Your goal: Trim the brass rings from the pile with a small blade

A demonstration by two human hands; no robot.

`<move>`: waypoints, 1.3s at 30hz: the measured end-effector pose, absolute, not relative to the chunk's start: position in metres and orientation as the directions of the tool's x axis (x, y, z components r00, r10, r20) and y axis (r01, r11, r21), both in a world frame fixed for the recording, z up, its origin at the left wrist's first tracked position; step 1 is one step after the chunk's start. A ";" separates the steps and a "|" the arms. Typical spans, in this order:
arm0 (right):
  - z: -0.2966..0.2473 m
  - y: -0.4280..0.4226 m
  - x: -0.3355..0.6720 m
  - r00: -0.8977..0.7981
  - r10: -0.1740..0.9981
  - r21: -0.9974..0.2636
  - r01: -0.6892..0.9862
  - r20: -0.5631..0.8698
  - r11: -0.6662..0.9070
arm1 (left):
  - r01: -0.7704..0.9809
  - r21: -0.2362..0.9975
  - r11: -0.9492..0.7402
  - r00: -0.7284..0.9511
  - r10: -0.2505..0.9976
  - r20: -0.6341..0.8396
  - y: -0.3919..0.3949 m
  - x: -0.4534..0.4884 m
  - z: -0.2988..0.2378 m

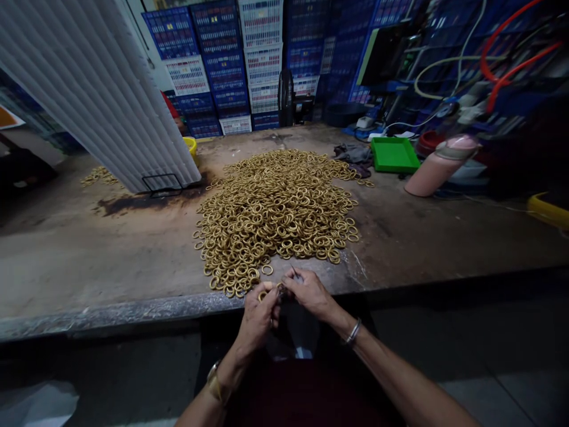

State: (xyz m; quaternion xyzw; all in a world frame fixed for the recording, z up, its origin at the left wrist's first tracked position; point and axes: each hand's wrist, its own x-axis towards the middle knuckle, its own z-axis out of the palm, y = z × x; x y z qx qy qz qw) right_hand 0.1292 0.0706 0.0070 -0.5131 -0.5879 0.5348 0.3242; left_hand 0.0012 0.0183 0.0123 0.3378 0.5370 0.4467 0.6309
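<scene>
A big heap of brass rings (278, 210) lies on the worn workbench (89, 261) in front of me. Both hands meet at the bench's near edge, just below the heap. My left hand (258, 316) is closed, pinching a brass ring (263, 294) between its fingertips. My right hand (307, 292) is closed round a small dark pointed tool (294, 273), its tip sticking up beside the ring. A clear plastic bag (297, 338) hangs under my hands, over my lap.
A white corrugated panel (102, 89) leans over the bench at left, with a small ring pile (98, 175) behind it. A green tray (393, 155), a pink bottle on its side (438, 167) and a yellow tub (191, 146) sit farther back. Stacked blue and white crates (249, 59) line the wall.
</scene>
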 end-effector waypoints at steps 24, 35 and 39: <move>0.006 0.067 0.132 -0.329 0.933 -0.950 0.309 -0.144 -0.038 | -0.315 0.859 0.403 0.151 0.915 -0.374 0.013 0.003 0.008; 0.003 0.067 0.135 -0.290 0.944 -0.956 0.283 -0.161 -0.076 | -0.508 0.759 0.406 0.228 0.914 -0.336 0.011 0.002 0.007; -0.001 0.065 0.136 -0.326 0.945 -0.904 0.408 -0.015 0.126 | -0.525 0.762 0.380 0.206 0.925 -0.319 0.012 0.001 0.008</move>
